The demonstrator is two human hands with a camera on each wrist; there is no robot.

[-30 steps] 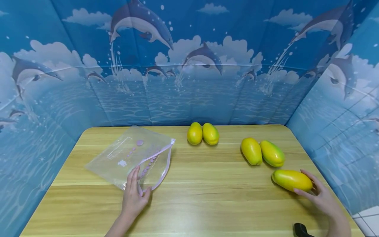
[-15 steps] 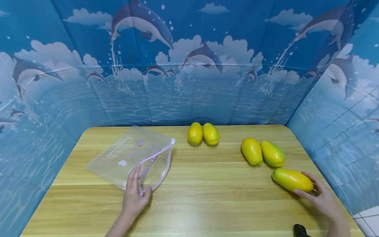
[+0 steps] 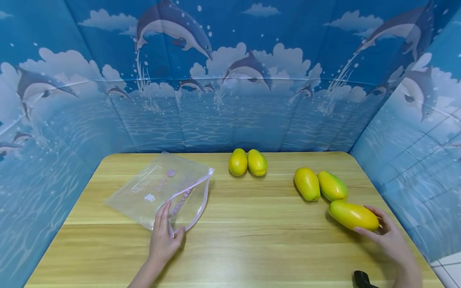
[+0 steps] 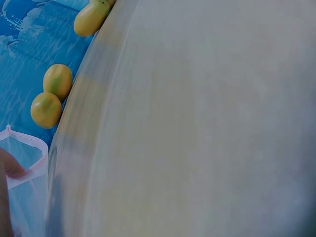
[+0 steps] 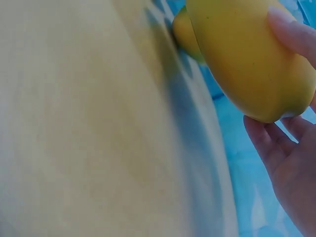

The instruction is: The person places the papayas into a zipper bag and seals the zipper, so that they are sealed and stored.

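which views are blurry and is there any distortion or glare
Head view: sharp, but wide-angle bends the backdrop; soft glare on the table. Left wrist: table smeared, bag hazy. Right wrist: table blurred, held mango clearer, casting a dark shadow.

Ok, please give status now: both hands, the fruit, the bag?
Left hand pinches zip bag at its open mouth. Right hand grips nearest mango. Four other mangoes on table; path to bag unobstructed.
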